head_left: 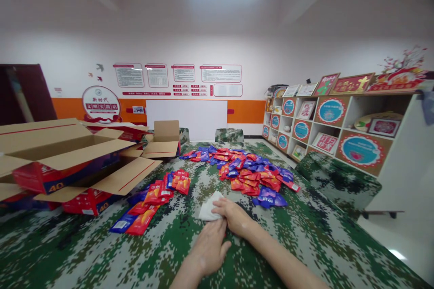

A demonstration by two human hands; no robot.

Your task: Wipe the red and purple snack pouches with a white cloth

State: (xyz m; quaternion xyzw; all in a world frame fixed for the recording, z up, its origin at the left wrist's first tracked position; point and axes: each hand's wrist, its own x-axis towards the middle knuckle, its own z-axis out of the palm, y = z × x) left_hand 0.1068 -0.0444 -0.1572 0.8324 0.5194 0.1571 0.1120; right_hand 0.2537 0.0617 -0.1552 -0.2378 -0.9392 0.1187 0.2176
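Note:
A small white tissue [208, 210], looking folded, lies on the camouflage-patterned tablecloth [162, 257] in front of me. My right hand [233, 216] reaches in from the right, its fingers bent over the tissue's right side and gripping it. At the tissue's near edge is my left hand [209, 241], palm down, with fingers stretched forward and the thumb apart. The two hands touch near the fingertips, and the left fingertips are partly hidden by the right hand. Beyond them spreads a heap of red and blue packets [251, 171]. Left of the tissue is a smaller row of packets [152, 203].
Open cardboard boxes [88, 153] crowd the table's left side, flaps spread outward. A smaller open box [162, 140] stands farther back. Camouflage-covered chairs [339, 180] line the right side and far end. A shelf unit [315, 126] with framed pictures stands along the right wall.

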